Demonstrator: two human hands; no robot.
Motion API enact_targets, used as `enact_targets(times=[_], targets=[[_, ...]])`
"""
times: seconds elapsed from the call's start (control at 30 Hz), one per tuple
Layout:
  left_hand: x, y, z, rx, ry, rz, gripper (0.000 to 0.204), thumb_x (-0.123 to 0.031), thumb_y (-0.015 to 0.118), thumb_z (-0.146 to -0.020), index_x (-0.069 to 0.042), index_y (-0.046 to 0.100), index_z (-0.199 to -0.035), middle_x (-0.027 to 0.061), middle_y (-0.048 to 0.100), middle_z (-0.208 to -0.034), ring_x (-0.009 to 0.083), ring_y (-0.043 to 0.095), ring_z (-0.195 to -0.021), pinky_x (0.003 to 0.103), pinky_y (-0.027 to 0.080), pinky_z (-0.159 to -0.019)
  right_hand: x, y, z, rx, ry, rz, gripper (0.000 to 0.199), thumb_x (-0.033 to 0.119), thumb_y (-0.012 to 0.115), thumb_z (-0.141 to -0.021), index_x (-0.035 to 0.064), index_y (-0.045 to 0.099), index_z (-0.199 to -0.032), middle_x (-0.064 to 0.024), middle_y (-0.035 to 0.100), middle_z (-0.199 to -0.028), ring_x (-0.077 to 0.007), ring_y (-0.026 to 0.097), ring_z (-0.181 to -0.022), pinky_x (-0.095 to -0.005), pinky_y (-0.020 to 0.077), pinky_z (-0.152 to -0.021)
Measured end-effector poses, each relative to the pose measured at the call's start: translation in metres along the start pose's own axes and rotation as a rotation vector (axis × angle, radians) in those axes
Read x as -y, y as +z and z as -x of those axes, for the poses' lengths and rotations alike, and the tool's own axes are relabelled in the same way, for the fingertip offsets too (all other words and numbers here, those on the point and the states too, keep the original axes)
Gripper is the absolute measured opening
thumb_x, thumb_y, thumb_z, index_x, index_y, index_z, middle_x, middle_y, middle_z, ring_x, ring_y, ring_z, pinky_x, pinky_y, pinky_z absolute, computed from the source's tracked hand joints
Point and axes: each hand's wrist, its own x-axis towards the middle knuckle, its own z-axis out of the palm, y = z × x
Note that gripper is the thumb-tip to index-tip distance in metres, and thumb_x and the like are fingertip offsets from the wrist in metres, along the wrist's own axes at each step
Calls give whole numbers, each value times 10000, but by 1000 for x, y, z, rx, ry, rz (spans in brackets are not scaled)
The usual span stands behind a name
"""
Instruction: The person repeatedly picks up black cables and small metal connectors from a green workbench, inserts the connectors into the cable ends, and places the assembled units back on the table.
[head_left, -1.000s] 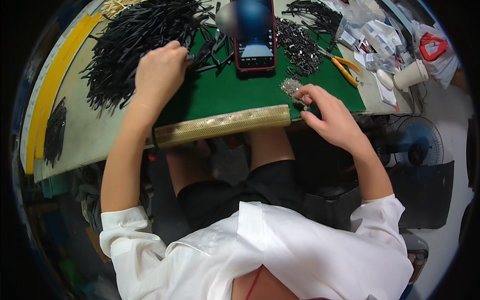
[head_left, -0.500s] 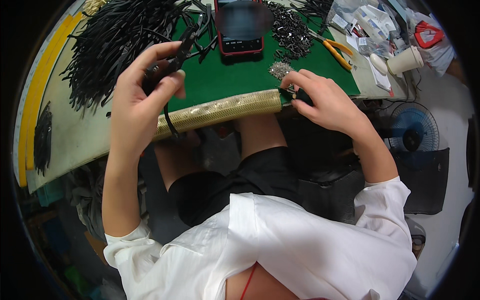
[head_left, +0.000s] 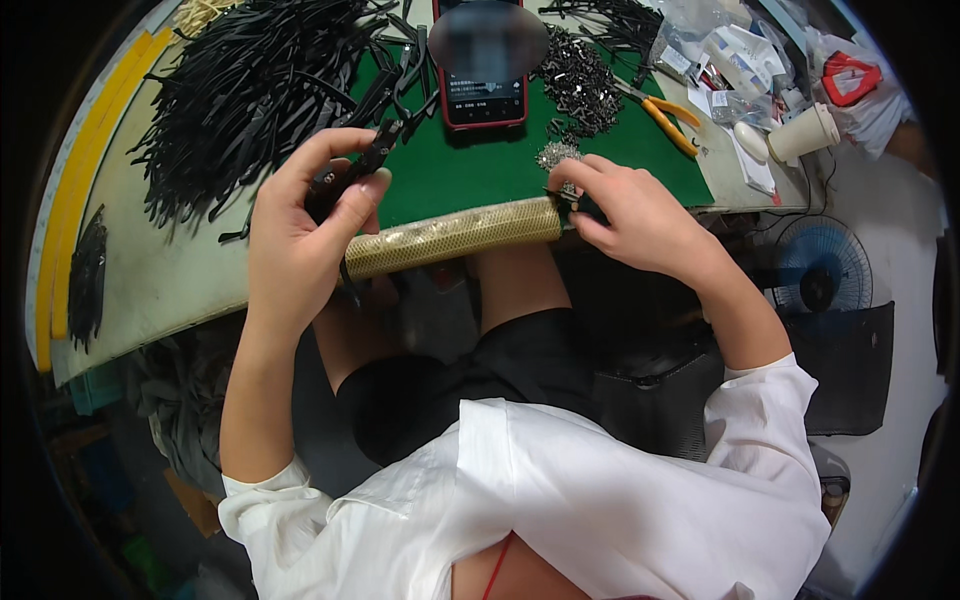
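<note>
My left hand is closed around a black curved strip, which looks like a spectacle temple with a small metal fitting; a thin dark end hangs below the palm. Over the near right part of the green mat, my right hand is closed on a small dark-handled tool, its kind partly hidden by the fingers. Its fingertips are beside a little heap of tiny silver pieces, maybe screws. Beyond lies a pile of small dark metal parts. A large heap of similar black strips covers the left.
A gold mesh-patterned roll runs along the table's near edge. On the green mat stands a red-framed phone. Orange-handled pliers, a white cup and plastic bags lie right. Yellow rulers line the left; a fan stands below right.
My left hand has moved right and slightly down with the black strip. My right hand has shifted slightly, staying beside the silver heap with the tool.
</note>
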Motion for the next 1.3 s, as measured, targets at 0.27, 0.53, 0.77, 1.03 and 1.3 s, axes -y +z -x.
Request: enact_targets(times=[0.27, 0.53, 0.77, 1.03, 1.3], targets=[[-1, 5, 5, -82, 40, 46, 276, -17, 625, -908, 19, 617, -1182, 25, 618, -832, 47, 547, -674, 208, 448, -611, 2, -6, -5, 30, -45, 46, 305, 57, 629, -811, 82, 577, -1110, -146, 652, -1056, -371, 645, -951, -435, 523, -809], [-8, 12, 15, -43, 2, -112, 281, -4, 605, -914, 3, 622, -1195, 11, 603, -845, 35, 511, -671, 189, 409, -590, -1, -7, -12, 83, -78, 67, 295, 89, 603, -819, 49, 583, -1111, -165, 664, -1038, -366, 660, -953, -445, 534, -834], [-6, 16, 15, -56, 38, -183, 259, 11, 571, -903, 27, 607, -1159, 27, 605, -812, 54, 501, -664, 205, 417, -605, 5, -9, -11, 72, -72, 156, 331, 89, 618, -814, 83, 586, -1144, -155, 655, -1067, -368, 669, -895, -454, 544, -792], [-7, 30, 14, -125, 152, -411, 221, 10, 600, -896, 16, 625, -1116, 62, 648, -784, 82, 560, -687, 224, 457, -643, 17, -8, -12, -86, -193, -430, 316, 123, 627, -869, 101, 595, -1183, -90, 627, -974, -190, 641, -683, -319, 526, -618], [6, 45, 15, -221, 455, -483, 459, 89, 617, -647, 5, 644, -1098, 188, 688, -937, 349, 681, -741, 373, 547, -634, 77, 8, -9, -27, 0, -1224, 327, 133, 628, -937, 106, 563, -1256, -43, 553, -1030, -28, 538, -562, -171, 437, -482]])
